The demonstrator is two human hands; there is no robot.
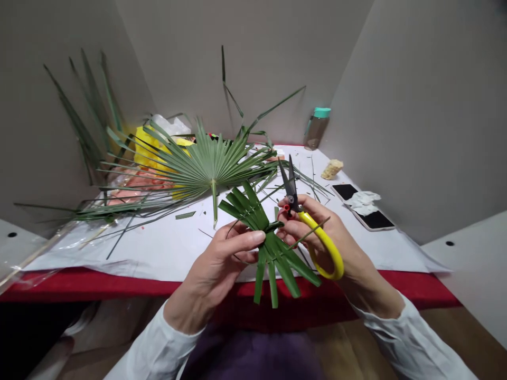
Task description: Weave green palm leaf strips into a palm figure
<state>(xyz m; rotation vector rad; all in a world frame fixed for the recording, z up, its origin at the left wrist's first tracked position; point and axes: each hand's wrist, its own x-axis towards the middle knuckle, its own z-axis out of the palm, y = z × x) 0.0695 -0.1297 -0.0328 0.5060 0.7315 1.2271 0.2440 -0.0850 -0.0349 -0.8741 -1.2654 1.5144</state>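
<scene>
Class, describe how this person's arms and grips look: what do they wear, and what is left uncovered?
The arms are covered by long white sleeves: the left sleeve and the right sleeve are loose and softly creased, and they stop short of the wrists. Both the left hand and the right hand are bare, with no gloves.

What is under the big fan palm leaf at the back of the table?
Under the fan palm leaf show yellow plastic and something pink in clear wrapping; the leaf covers much of them, so what they are cannot be seen.
</scene>
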